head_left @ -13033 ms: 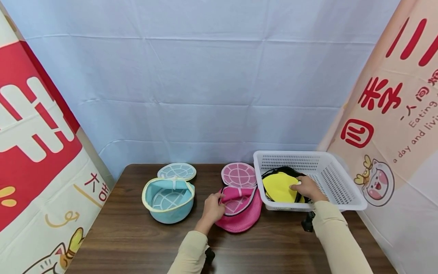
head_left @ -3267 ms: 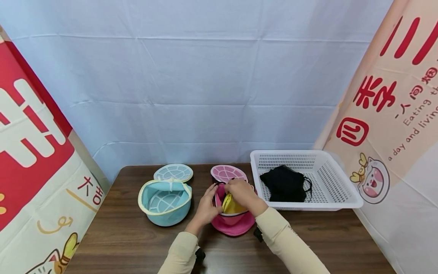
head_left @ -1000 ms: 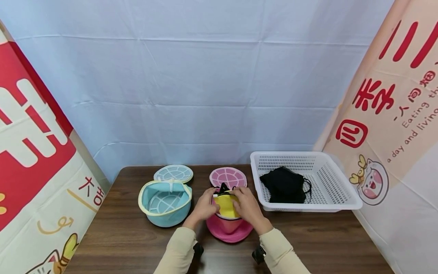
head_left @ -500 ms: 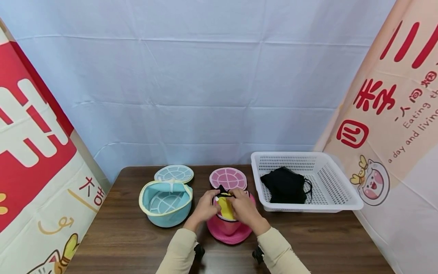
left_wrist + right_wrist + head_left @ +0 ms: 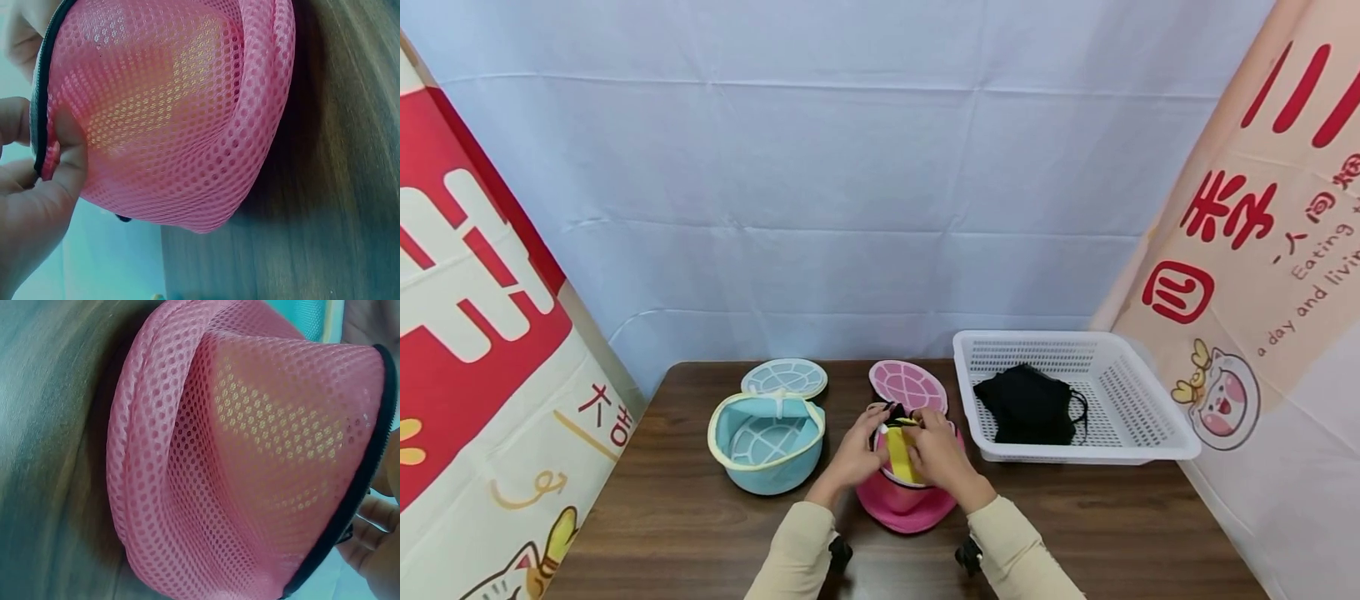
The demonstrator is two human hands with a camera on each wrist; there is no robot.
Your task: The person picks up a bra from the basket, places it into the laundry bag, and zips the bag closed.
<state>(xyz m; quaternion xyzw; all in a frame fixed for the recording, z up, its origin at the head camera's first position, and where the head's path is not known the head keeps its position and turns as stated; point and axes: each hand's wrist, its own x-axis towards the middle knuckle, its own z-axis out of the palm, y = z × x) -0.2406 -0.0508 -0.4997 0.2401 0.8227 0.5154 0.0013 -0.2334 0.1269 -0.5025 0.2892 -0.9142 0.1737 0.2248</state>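
Note:
On the wooden table a round pink mesh laundry bag (image 5: pixel 906 510) stands with its mouth up and its pink lid (image 5: pixel 908 386) folded back. A yellow cloth garment (image 5: pixel 898 457) with black straps lies inside, showing through the mesh in both wrist views. My left hand (image 5: pixel 855 454) pinches the bag's black-edged rim, thumb against the outer mesh (image 5: pixel 187 119) in the left wrist view. At the opposite side, my right hand (image 5: pixel 945 457) reaches over the rim with curled fingers at the yellow garment's top. Its fingertips are partly hidden.
A light blue laundry bag (image 5: pixel 778 478), its lid (image 5: pixel 785 377) folded back, stands left of the pink one. At right, a white plastic basket (image 5: pixel 1131 400) holds a black cloth item (image 5: pixel 1028 407) with thin loops. A pale cloth backdrop (image 5: pixel 850 167) hangs behind the table.
The yellow garment was lifted from the basket and put into the pink bag. Over the last second both hands stay at the rim, and the garment's visible strip looks narrower.

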